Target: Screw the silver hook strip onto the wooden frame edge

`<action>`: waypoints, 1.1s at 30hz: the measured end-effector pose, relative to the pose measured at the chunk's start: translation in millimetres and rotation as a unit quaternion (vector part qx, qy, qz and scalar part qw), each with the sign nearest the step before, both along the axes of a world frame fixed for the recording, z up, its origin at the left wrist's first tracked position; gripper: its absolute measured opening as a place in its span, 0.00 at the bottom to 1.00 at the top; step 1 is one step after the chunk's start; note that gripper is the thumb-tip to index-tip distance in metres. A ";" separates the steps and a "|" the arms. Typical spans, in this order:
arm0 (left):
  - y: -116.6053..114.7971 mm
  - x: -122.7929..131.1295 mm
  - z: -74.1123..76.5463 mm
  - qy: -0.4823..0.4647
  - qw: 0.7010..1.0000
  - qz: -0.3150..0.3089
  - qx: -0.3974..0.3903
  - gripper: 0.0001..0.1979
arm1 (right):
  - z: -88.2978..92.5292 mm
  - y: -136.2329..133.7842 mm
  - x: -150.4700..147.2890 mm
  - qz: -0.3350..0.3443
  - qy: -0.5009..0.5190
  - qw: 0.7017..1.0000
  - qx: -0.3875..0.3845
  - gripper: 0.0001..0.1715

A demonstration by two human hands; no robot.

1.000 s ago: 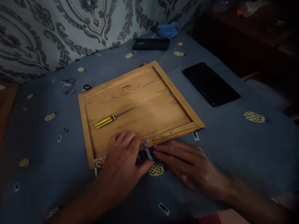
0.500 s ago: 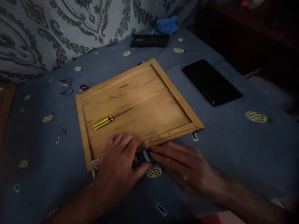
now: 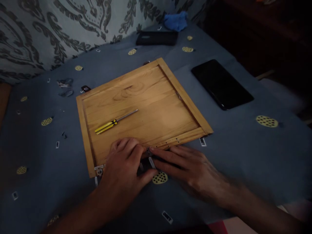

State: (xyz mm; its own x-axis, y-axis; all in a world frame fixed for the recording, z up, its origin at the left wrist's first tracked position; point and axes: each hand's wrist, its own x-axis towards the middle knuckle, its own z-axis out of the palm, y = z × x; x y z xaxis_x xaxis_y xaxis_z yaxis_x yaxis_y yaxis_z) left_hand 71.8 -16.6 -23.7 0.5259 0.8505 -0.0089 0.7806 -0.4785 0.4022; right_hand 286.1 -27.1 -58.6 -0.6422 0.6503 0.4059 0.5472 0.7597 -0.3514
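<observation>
Right hand (image 3: 196, 165) just slid in, fingers straight, fingertip over metal piece (image 3: 151, 162) at wooden panel's (image 3: 151, 104) edge; both crowding it now. Left hand (image 3: 124, 164) curled, can't tell if gripping.

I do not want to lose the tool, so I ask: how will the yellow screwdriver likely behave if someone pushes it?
The screwdriver may roll a little, since its handle is long and narrow. The raised frame around the wooden panel would probably stop it at the edge. Its straight metal shaft suggests it will stay stiff.
</observation>
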 end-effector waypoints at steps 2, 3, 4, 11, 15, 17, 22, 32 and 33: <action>0.2 0.4 0.4 0.001 1.000 0.001 0.001 0.17 | -1.5 -0.6 1.1 0.001 -0.005 1.000 0.001 0.24; 0.3 0.5 0.5 0.001 1.000 0.002 0.001 0.16 | -2.3 -1.0 1.5 0.004 -0.008 1.000 -0.002 0.25; 0.5 0.6 0.5 0.000 1.000 0.003 0.000 0.16 | -3.2 -1.3 1.9 0.008 -0.011 1.000 -0.005 0.25; 1.1 0.4 0.3 -0.007 1.000 -0.001 -0.003 0.17 | -6.3 -2.9 0.2 -0.003 -0.003 1.000 0.019 0.24; 0.9 2.3 0.8 0.004 1.000 0.005 -0.009 0.17 | -3.4 -4.0 -0.5 -0.004 -0.026 1.000 0.008 0.23; 0.8 2.6 1.7 0.011 1.000 0.011 -0.023 0.16 | -2.0 -4.5 -0.5 -0.008 -0.033 0.999 0.002 0.22; 4.2 -4.8 10.8 -0.016 0.996 0.014 -0.090 0.15 | -0.3 -3.8 0.0 -0.004 -0.032 0.999 -0.001 0.21; 13.9 -49.3 37.2 -0.046 0.996 0.068 -0.019 0.10 | -2.9 -4.8 0.5 0.013 -0.028 0.999 0.014 0.24; 14.2 -55.8 37.9 -0.044 0.995 0.082 -0.015 0.11 | -3.9 -5.1 0.8 0.015 -0.026 0.999 0.012 0.24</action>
